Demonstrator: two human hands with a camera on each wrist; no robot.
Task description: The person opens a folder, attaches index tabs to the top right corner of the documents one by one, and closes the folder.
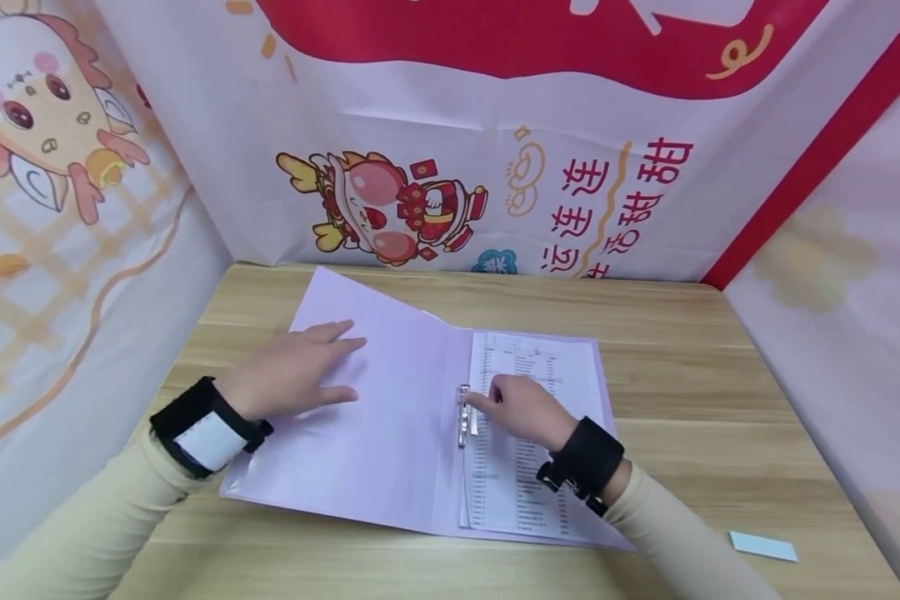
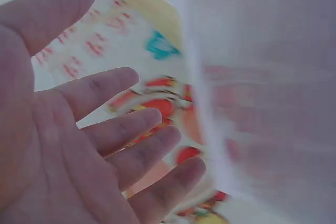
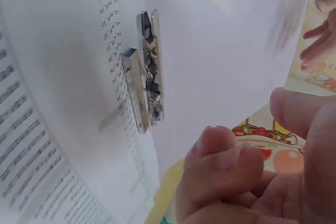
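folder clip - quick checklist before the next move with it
1. Folder lies open on the table: ok.
2. Left hand rests flat on the left cover: ok.
3. Right hand at the metal clip, fingertip pointing at it: ok.
4. Printed sheets sit under the clip edge: ok.
5. Clip latched or released: cannot tell.
6. Small blue card lies apart from the folder: ok.

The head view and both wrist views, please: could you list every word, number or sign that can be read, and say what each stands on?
"运连连" and "甜甜", red characters partly cut off, on the printed backdrop.
"23", "30", "31" and like numbers down the margin of the printed sheet beside the metal clip; its rows of text are too small to read.
Left hand rests on the folder cover, which bears no text.
Pale label on the table: nothing readable.
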